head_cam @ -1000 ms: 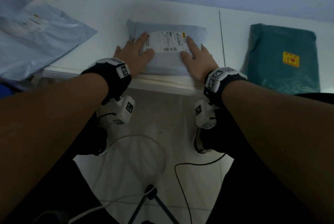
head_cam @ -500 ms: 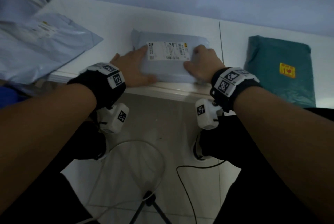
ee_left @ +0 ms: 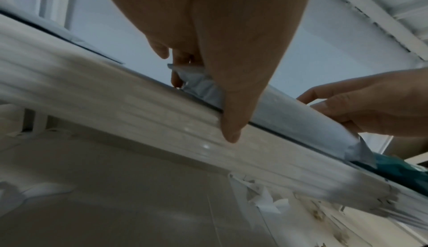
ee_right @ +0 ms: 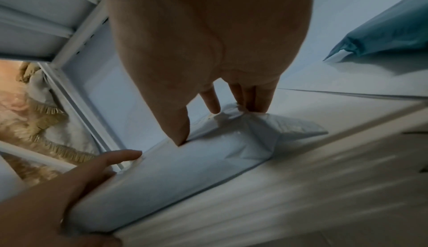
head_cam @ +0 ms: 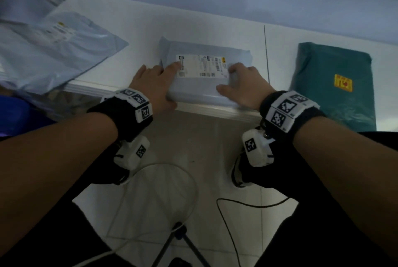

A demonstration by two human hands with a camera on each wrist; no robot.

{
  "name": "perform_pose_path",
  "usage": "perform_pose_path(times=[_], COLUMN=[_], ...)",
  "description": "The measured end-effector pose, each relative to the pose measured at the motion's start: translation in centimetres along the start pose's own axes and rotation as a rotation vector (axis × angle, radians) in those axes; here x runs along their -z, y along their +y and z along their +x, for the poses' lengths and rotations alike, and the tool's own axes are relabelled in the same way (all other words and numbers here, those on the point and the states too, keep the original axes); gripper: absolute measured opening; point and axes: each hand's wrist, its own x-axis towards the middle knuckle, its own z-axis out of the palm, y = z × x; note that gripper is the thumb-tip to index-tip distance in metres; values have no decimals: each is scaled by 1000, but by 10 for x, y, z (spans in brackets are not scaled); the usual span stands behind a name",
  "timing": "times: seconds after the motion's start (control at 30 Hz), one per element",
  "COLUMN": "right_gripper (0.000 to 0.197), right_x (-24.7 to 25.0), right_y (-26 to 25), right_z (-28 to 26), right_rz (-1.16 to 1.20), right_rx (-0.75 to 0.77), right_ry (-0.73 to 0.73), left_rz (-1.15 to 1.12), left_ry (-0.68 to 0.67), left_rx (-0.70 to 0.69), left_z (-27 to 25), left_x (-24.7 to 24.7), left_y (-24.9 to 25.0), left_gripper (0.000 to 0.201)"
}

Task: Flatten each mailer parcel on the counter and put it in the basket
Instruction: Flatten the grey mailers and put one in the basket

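Note:
A grey mailer parcel with a white label lies on the white counter, its near side along the front edge. My left hand grips its left end, fingers over the top and thumb on the near side. My right hand holds the right end with its fingers curled. In the right wrist view those fingers bunch the folded end flap and the thumb presses into the parcel. No basket is clearly in view.
A dark green parcel with a yellow sticker lies to the right. A large flat grey mailer overhangs the counter's left end, above a blue object. Below on the tiled floor are cables and a tripod.
Both hands lay flat on top of the parcel a second ago. They have slid outward to its two ends, and the fingers have curled round it.

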Motion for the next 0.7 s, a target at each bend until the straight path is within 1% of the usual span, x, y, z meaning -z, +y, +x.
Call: perform_pose_path(times=[0.13, 0.23, 0.3, 0.37, 0.4, 0.47, 0.5, 0.53, 0.63, 0.7], right_gripper=[68, 68, 68, 72, 74, 74, 70, 65, 48, 40], right_x=[7, 16, 27, 39, 45, 55, 57, 59, 61, 63], right_y=[-2, -6, -10, -12, -12, -9, -7, -5, -1, -3], right_z=[-1, -4, -5, -6, -6, -4, -2, 0, 8, 11], right_rz=[69, 96, 86, 81, 85, 98, 101, 96, 105, 201], right_rx=[37, 91, 156, 194, 211, 260, 288, 313, 339, 319], right_ry=[6, 45, 29, -28, -50, -63, -49, -15, 139, 212], left_rz=[-167, -212, -264, -342, -374, -421, -438, -457, -552, -606], left_ry=[47, 63, 77, 125, 164, 242, 263, 275, 281, 332], left_rx=[24, 39, 49, 48, 38, 22, 23, 24, 35, 52], left_z=[-1, 1, 4, 7, 8, 12, 14, 15, 15, 17], left_x=[14, 23, 33, 46, 52, 64, 69, 73, 84, 91], left_y=[0, -6, -11, -17, -20, -27, -31, -34, -36, -37], left_gripper=[85, 71, 68, 67, 69, 81, 86, 87, 69, 58])
